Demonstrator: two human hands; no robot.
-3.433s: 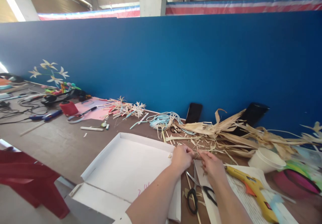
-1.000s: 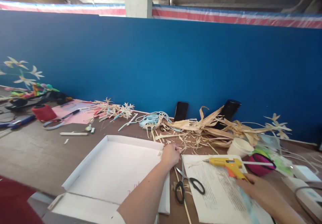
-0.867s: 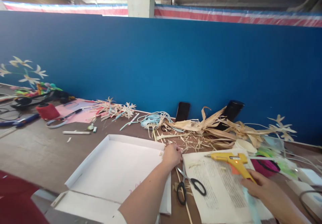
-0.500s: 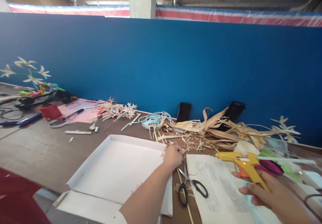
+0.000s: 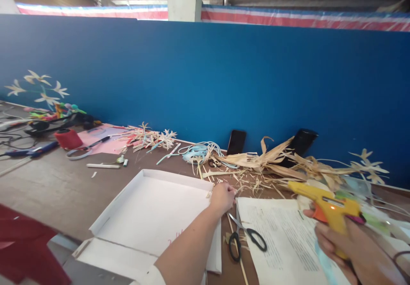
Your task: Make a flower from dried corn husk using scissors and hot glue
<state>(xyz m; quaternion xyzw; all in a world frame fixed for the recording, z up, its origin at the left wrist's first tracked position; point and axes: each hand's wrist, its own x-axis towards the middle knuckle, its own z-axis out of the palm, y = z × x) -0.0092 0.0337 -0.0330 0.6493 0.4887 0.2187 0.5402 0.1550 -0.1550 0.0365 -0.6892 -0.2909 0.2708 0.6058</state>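
Brown tabletop (image 5: 64, 195). A yellow plastic glue gun (image 5: 335, 210) is gripped by its handle in the right hand (image 5: 358, 248), raised near white printed sheets (image 5: 282, 229), nozzle aimed leftward. Judged light and rigid, tip probably hot; best held by the handle. The left arm (image 5: 192, 242) is extended across a white cardboard box (image 5: 160, 204); at the left hand (image 5: 222, 199), fingertips are closed together, contents indiscernible. Beyond: tan dry husks (image 5: 256, 160), blue partition (image 5: 208, 84).

Craft workshop: glue gun (image 5: 341, 216), scissors (image 5: 240, 226), dried husks (image 5: 261, 160).
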